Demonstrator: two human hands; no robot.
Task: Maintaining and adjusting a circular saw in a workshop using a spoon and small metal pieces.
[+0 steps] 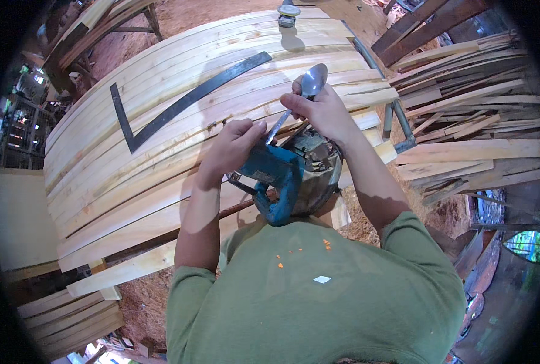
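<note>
A blue circular saw (pixel 273 167) with a worn metal guard (pixel 315 182) rests close to my body, at the near edge of a row of planks. My right hand (pixel 321 112) is closed around a metal spoon (pixel 314 80), bowl end up. The spoon's handle slants down to the left, its tip at the far side of the saw's blue motor housing. My left hand (pixel 236 145) is closed against the left end of that housing, its thumb near the handle tip; its curled fingers are partly hidden.
Pale planks (pixel 130 194) lie side by side beneath the saw. A dark metal square (pixel 200 96) lies on them, and a small power tool (pixel 287 18) stands at the far end. Metal pipes (pixel 401 118) border the right side; stacked wood strips (pixel 464 103) lie beyond.
</note>
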